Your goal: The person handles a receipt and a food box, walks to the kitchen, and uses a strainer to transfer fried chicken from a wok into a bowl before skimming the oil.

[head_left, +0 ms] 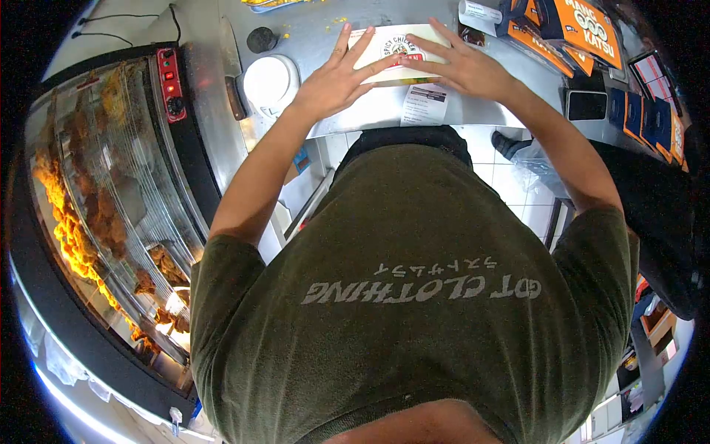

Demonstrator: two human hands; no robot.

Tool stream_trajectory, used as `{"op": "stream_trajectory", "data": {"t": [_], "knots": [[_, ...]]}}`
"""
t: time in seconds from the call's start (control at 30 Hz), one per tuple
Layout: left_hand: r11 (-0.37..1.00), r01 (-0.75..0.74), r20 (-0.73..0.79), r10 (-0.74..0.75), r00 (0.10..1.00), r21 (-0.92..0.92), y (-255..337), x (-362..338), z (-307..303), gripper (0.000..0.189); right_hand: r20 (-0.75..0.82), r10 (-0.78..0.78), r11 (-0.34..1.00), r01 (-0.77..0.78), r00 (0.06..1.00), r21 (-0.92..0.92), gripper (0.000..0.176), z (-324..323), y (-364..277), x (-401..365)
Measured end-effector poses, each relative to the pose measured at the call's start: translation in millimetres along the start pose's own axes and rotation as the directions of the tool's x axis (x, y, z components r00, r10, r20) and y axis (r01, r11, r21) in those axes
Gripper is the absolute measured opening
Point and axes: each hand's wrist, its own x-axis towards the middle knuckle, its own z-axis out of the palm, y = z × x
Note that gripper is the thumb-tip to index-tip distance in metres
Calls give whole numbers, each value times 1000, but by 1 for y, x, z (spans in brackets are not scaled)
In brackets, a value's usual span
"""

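Observation:
Both hands rest on a white box (393, 46) printed "SPICY CHICKEN", near the front edge of the metal counter. My left hand (336, 78) lies over its left part with the fingers spread. From the other side, my right hand (462, 65) reaches across its right part, fingers also spread. Some green and brown filling (414, 80) shows along the box's near edge. Just below the box, a printed receipt (424, 105) hangs at the counter's edge.
A white round tub (271, 85), a dark round object (261, 40) and a knife (235, 98) are on the left. Orange boxes (580, 31) and a phone (586, 105) lie on the right. A heated glass cabinet (111, 200) holds fried food. Another person's dark-clothed leg (643, 214) is at the right.

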Motion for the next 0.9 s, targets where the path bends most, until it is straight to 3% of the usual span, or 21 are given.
{"op": "stream_trajectory", "data": {"t": [0.1,0.17,0.23,0.27,0.3,0.33,0.4,0.5,0.6,0.63,0.73,0.77,0.8,0.87,0.9], "knots": [[995,-76,-92,81,992,57,-1,0,-2,73,-92,-48,994,39,995,-98,60,-16,-3,0],[993,-59,-88,68,994,105,9,3,-14,68,-216,192,981,-195,957,7,66,-20,-20,-15],[992,-63,-119,76,990,109,15,15,-16,64,-274,649,759,-581,709,295,75,-16,-47,-41],[994,-65,-150,78,986,90,18,23,-12,61,340,813,191,-767,473,612,73,-25,-61,-46],[995,-68,-171,79,982,69,21,27,-7,58,467,761,120,-805,450,581,69,2,-75,-56],[994,-58,-185,74,980,93,21,32,-2,58,494,607,284,-751,622,597,58,13,-89,-63],[989,-54,-222,84,971,138,22,47,5,57,397,671,266,-703,626,659,44,30,-110,-45],[998,10,-184,1,983,63,19,53,-9,54,205,834,150,-569,512,808,33,45,-102,-34],[976,209,-148,-215,965,-56,-11,60,-18,53,251,827,5,-453,503,891,37,53,-68,-47],[970,152,-215,-191,958,-189,-39,65,-4,50,217,845,76,-512,489,856,40,53,-61,-45],[974,126,-164,-157,974,-186,-47,65,-36,58,94,889,257,-659,448,707,53,55,-52,-31],[977,180,-92,-191,977,-111,-29,62,-59,49,20,908,303,-686,419,661,57,58,-54,-25],[991,108,-167,-120,979,-79,-17,61,-67,53,-52,916,343,-712,397,612,61,63,-56,-19],[1000,-21,-307,20,952,0,8,62,-74,61,-61,954,274,-774,292,571,67,72,-63,-7],[984,121,-95,-133,986,-127,21,68,-77,67,-98,960,270,-779,262,565,67,72,-69,0]]}}
